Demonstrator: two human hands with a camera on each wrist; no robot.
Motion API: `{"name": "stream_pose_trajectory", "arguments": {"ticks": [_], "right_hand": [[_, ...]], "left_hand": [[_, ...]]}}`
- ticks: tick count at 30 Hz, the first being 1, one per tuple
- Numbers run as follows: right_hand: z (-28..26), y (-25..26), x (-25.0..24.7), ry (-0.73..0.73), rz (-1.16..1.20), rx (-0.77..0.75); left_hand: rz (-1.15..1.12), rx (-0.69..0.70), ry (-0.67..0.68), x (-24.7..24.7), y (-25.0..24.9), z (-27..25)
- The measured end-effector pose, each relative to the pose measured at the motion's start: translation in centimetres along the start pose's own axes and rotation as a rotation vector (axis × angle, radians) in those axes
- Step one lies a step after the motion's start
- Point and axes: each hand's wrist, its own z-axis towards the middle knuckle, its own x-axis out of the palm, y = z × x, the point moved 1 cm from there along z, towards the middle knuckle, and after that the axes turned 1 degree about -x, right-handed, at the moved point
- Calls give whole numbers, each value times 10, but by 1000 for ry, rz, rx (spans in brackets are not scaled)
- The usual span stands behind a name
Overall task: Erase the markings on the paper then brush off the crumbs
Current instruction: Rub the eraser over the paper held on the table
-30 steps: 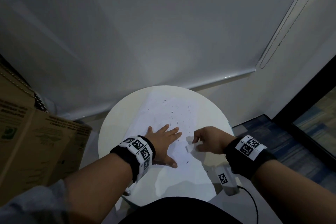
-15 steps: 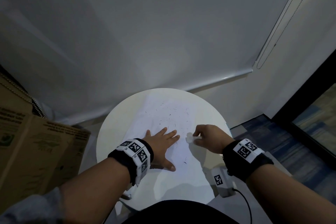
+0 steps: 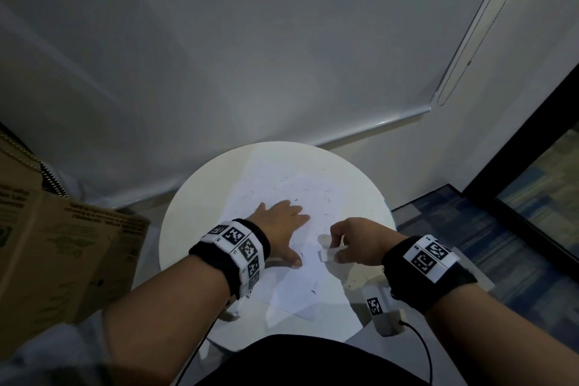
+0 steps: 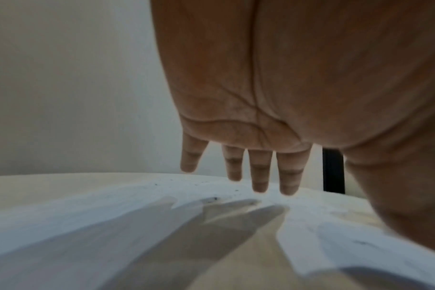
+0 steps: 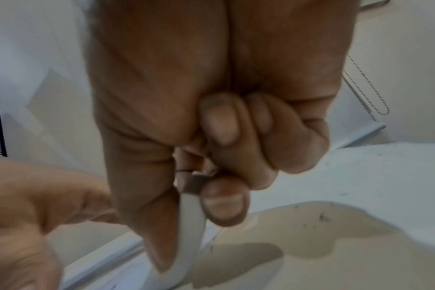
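While left hand (image 3: 282, 222) lies spread on paper (image 3: 294, 294) (crumbs about), right hand (image 3: 357, 240) pinches eraser (image 3: 326, 254).

Both forearms reach forward side by side, each wrist wrapped in a black band with white coded tiles. The left hand (image 3: 282, 222) lies palm down with its fingers (image 4: 259, 172) straight and slightly spread, the thumb stretched out to the side. The right hand (image 3: 357, 240) sits just beside it, knuckles up, thumb and curled fingers (image 5: 222, 202) pinching a white eraser (image 3: 327, 254).
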Motion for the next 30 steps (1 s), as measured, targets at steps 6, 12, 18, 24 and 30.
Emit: {"name": "stream_pose_trajectory", "arguments": {"ticks": [6,12,18,24,30], "right_hand": [[-4,-6,4,14,112,-20],[6,-3,2,-16,154,21],[14,-15,-12,-150,197,84],[16,-22,-6,-105,146,97],[15,-27,-1,-96,195,100]], "left_hand": [[-67,-20,45,14,9,10],[-58,-8,59,14,11,11],[-116,-19,30,11,11,14],[-7,-13,90,19,6,8],[-7,-71,21,13,-1,22]]}}
